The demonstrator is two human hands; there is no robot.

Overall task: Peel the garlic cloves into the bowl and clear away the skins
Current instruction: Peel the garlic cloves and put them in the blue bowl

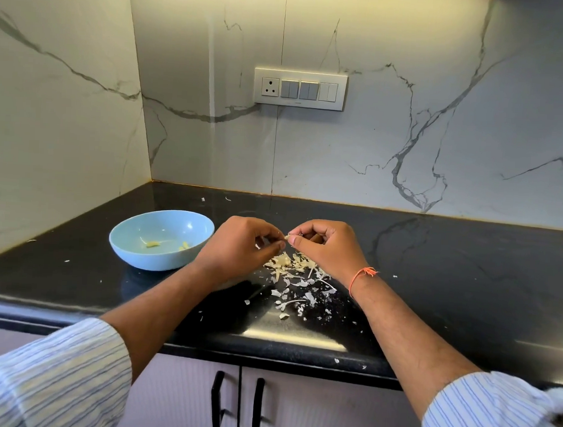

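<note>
Both hands meet above the black worktop (434, 254), fingertips pinched together on one small pale garlic clove (287, 237): the left hand (239, 247) has its grip closed on the clove's near-left end, and the right hand (327, 245) has its grip closed on the other end, with its remaining fingers curled in so that most of the clove is hidden. Directly below and in front of the hands lies a loose heap of garlic skins (298, 273), with flakes scattered toward the worktop's front edge. The light blue bowl (132, 238) sits just left of the left hand, its right side partly covered by that hand; a few yellowish peeled cloves (153, 244) lie inside. An orange thread (361, 276) circles the right wrist. On the marble wall behind is a switch panel (300, 89), and below the worktop are cabinet doors with black handles (217, 399).
</note>
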